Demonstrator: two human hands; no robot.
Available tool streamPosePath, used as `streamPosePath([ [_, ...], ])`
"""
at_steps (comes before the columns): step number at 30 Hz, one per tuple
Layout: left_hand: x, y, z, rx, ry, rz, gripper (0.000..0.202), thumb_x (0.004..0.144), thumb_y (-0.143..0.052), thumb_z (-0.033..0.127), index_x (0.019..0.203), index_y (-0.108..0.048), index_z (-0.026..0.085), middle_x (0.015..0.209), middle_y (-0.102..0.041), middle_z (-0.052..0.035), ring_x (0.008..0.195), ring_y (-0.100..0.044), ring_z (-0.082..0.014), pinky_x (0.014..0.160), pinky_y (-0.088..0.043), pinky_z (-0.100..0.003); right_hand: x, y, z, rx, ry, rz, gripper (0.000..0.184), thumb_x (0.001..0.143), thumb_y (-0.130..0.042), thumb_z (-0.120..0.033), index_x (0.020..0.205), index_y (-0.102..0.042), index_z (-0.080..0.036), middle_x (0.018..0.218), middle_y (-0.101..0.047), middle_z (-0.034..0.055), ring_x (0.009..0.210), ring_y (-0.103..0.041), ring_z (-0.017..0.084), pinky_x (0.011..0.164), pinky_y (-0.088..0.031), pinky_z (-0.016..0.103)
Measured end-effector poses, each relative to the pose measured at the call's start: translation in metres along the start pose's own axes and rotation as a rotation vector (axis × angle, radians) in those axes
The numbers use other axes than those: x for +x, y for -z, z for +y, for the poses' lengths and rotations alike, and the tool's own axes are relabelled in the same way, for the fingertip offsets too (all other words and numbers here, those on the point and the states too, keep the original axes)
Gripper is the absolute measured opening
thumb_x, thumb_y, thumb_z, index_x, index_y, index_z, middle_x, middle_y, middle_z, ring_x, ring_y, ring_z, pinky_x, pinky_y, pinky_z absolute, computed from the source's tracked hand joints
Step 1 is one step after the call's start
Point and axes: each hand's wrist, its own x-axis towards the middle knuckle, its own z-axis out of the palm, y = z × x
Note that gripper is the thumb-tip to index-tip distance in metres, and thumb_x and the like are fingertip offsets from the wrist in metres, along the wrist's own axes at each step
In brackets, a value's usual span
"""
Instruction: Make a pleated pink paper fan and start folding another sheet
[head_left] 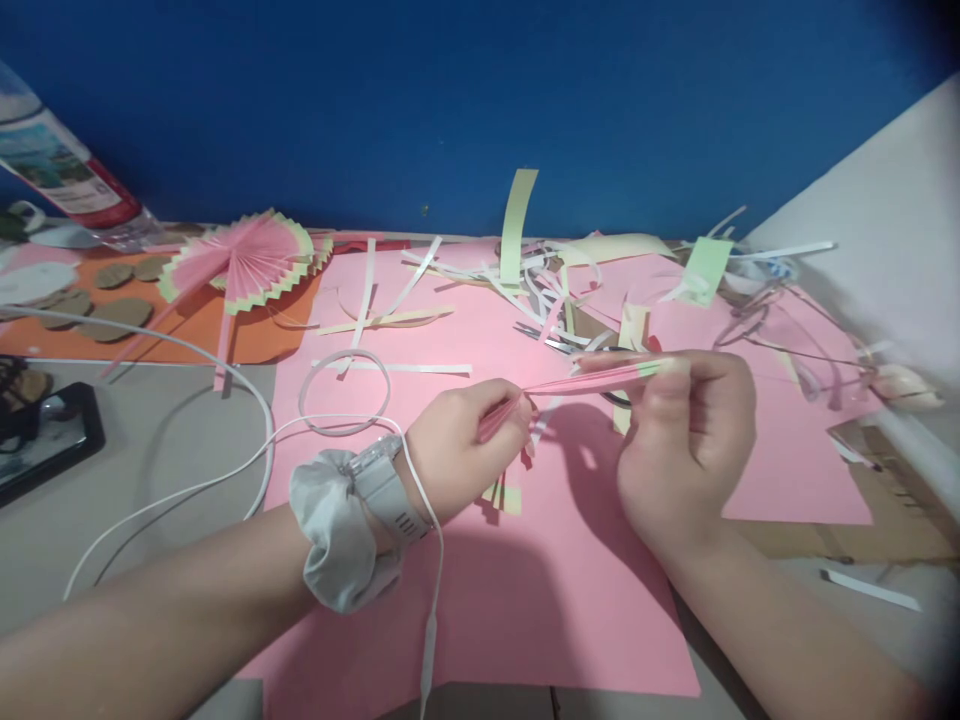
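My left hand (465, 445) and my right hand (686, 440) pinch the two ends of a narrow folded pink paper strip with a pale green edge (577, 382), held flat above a pink paper sheet (570, 590). The left fingers are closed on its near-left end, the right fingers on its right end. My left wrist carries a grey watch and a grey scrunchie (337, 530). More folded pleats hang below the left hand (506, 495).
A finished pink and green pleated fan (244, 262) lies on orange paper (195, 325) at the back left. Loose paper strips (525, 280) litter the back. A white cable (247, 440) crosses the left; a phone (45, 440) and a bottle (67, 180) sit far left.
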Motion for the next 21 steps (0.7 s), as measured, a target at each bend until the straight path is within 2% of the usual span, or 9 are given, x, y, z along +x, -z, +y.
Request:
streamPosePath([
  [2, -0.001, 0.001, 0.002, 0.098, -0.022, 0.012, 0.023, 0.095, -0.040, 0.029, 0.084, -0.057, 0.018, 0.074, -0.069, -0.0002, 0.048, -0.059, -0.0091, 0.050, -0.043, -0.021, 0.001, 0.001, 0.003, 0.056, -0.080, -0.003, 0.010, 0.095, -0.049, -0.029, 0.089, -0.051, -0.021, 0.079, -0.072, 0.0033, 0.077, -0.071, 0.019, 0.071, -0.055, 0.037],
  [5, -0.002, 0.001, 0.004, 0.256, -0.088, 0.048, 0.019, 0.091, -0.045, 0.022, 0.080, -0.060, 0.018, 0.072, -0.069, 0.0009, 0.062, -0.061, -0.0120, 0.061, -0.043, -0.023, 0.001, 0.002, 0.006, 0.108, -0.164, 0.000, 0.011, 0.095, -0.050, -0.031, 0.090, -0.050, -0.021, 0.079, -0.071, 0.0027, 0.078, -0.071, 0.019, 0.072, -0.056, 0.038],
  [10, 0.000, 0.001, 0.004, 0.335, -0.100, 0.050, 0.028, 0.093, -0.041, 0.023, 0.073, -0.059, 0.019, 0.066, -0.065, 0.0022, 0.055, -0.052, -0.0106, 0.057, -0.037, -0.024, 0.001, 0.002, 0.005, 0.021, -0.055, -0.008, 0.009, 0.094, -0.052, -0.030, 0.090, -0.051, -0.021, 0.077, -0.070, 0.0020, 0.077, -0.071, 0.020, 0.073, -0.056, 0.039],
  [14, 0.001, 0.002, 0.001, 0.302, -0.077, 0.047, 0.028, 0.095, -0.039, 0.027, 0.075, -0.055, 0.018, 0.069, -0.067, 0.0000, 0.059, -0.059, -0.0118, 0.058, -0.041, -0.024, -0.001, 0.003, 0.000, -0.047, 0.002, -0.033, 0.007, 0.093, -0.051, -0.027, 0.091, -0.054, -0.022, 0.079, -0.070, 0.0032, 0.078, -0.071, 0.021, 0.073, -0.054, 0.040],
  [17, 0.000, 0.002, -0.002, 0.198, -0.072, 0.019, 0.018, 0.094, -0.045, 0.031, 0.087, -0.055, 0.018, 0.067, -0.065, 0.0005, 0.053, -0.060, -0.0113, 0.054, -0.043, -0.023, -0.003, 0.007, -0.004, -0.153, 0.069, -0.072, 0.005, 0.090, -0.055, -0.022, 0.092, -0.059, -0.022, 0.084, -0.070, 0.0040, 0.082, -0.069, 0.021, 0.075, -0.053, 0.038],
  [19, 0.000, 0.001, -0.004, 0.006, -0.078, -0.025, 0.015, 0.092, -0.051, 0.030, 0.099, -0.051, 0.018, 0.074, -0.065, -0.0006, 0.056, -0.063, -0.0119, 0.054, -0.048, -0.023, -0.003, 0.008, -0.007, -0.209, 0.130, -0.101, 0.010, 0.088, -0.056, -0.019, 0.095, -0.062, -0.022, 0.086, -0.071, 0.0037, 0.086, -0.069, 0.020, 0.078, -0.052, 0.037],
  [21, 0.001, 0.000, -0.004, -0.254, -0.064, -0.079, 0.024, 0.090, -0.055, 0.029, 0.109, -0.047, 0.017, 0.090, -0.065, -0.0053, 0.065, -0.066, -0.0137, 0.057, -0.053, -0.025, -0.003, 0.009, -0.007, -0.192, 0.161, -0.110, 0.013, 0.088, -0.057, -0.018, 0.099, -0.063, -0.022, 0.087, -0.071, 0.0036, 0.088, -0.069, 0.021, 0.079, -0.052, 0.037],
])
